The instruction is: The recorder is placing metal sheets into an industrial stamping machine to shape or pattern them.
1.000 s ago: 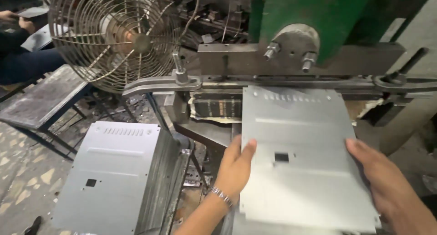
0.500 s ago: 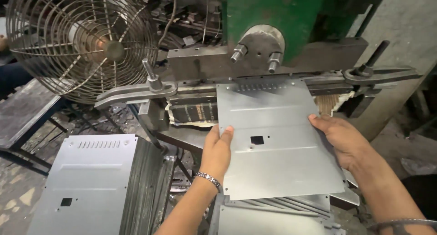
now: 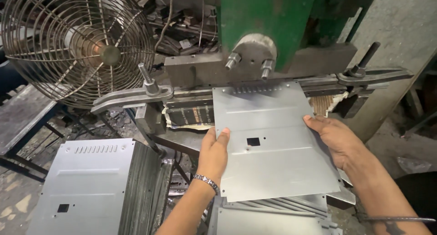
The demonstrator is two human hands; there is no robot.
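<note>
While both hands grip it by its side edges, the grey sheet-metal panel [image 3: 268, 139] lies flat with its slotted far edge tucked under the green press [image 3: 268, 21] — left hand [image 3: 214, 153] pinching the left edge, thumb on top, right hand [image 3: 334, 139] curled along the right edge. More punched panels sit stacked below [image 3: 268, 217], another upright stack [image 3: 91, 185] to the left, a wire-caged fan [image 3: 77, 43] behind it
</note>
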